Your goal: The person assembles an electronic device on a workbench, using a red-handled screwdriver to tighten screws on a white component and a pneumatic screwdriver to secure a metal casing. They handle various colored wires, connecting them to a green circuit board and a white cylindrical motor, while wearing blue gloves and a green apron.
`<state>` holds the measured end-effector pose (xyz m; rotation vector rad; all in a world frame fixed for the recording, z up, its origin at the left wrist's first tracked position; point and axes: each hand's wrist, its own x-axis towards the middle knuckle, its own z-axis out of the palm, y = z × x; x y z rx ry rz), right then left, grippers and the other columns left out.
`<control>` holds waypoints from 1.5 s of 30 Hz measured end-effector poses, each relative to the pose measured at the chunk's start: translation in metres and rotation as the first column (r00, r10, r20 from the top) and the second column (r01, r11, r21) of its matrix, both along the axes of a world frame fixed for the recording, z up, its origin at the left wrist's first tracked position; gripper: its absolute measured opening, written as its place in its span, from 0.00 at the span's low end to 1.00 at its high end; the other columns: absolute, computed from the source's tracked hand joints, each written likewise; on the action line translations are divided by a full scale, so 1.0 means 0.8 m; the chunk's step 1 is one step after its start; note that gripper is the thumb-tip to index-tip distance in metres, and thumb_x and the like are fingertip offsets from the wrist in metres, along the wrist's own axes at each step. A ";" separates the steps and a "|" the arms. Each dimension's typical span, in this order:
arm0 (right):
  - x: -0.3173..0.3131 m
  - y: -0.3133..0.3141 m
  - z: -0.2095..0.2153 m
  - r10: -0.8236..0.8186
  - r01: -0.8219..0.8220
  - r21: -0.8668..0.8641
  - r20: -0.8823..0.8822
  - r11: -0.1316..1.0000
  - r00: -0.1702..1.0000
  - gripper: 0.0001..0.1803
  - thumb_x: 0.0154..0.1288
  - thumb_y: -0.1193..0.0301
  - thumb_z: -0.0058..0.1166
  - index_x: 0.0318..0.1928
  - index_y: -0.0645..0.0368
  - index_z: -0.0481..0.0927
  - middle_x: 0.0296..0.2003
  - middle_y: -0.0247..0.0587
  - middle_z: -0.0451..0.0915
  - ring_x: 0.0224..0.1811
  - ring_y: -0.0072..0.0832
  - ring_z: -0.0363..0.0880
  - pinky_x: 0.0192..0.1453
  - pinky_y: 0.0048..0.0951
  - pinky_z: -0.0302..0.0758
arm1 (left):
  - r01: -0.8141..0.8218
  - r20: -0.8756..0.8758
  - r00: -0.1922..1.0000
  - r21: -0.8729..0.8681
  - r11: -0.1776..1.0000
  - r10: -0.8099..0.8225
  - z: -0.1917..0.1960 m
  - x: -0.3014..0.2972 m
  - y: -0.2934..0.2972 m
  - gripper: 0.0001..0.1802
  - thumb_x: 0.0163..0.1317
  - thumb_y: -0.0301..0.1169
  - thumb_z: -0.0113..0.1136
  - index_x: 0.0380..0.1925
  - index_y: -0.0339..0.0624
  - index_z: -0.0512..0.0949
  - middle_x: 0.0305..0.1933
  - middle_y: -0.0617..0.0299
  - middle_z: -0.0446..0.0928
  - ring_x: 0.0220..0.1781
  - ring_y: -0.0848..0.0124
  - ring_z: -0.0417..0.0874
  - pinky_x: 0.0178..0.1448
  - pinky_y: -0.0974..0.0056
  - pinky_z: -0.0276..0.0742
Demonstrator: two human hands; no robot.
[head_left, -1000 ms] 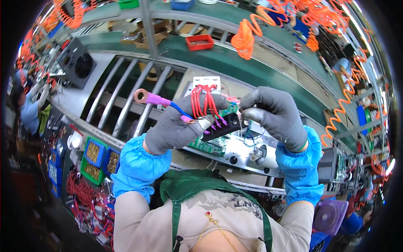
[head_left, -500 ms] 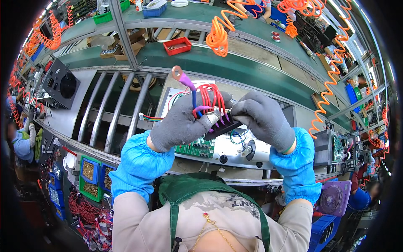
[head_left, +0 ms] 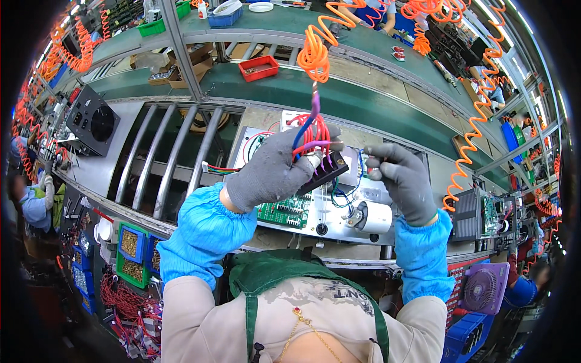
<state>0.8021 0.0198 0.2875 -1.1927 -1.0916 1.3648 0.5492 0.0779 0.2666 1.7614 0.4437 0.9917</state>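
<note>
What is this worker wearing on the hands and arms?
Both the left hand and the right hand wear grey knit gloves. Bright blue gathered sleeve covers run from wrist to elbow, over a beige long-sleeved top. No markings or cables show on them.

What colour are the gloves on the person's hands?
Grey, on both the left hand and right hand; the head view shows them.

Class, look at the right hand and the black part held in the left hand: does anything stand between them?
Nothing visible does. The right hand hangs just right of the black part gripped with red wires in the left hand; only open air separates them, with the board lying lower behind.
</note>
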 end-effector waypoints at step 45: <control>-0.083 -0.056 -0.015 -0.673 -0.438 0.581 0.736 0.686 -0.078 0.22 0.50 0.70 0.56 0.50 0.54 0.78 0.52 0.40 0.71 0.52 0.37 0.69 0.50 0.39 0.68 | -0.163 -0.228 0.960 0.025 0.986 0.164 0.025 0.059 0.017 0.25 0.64 0.37 0.55 0.57 0.36 0.68 0.47 0.59 0.76 0.48 0.71 0.75 0.55 0.64 0.70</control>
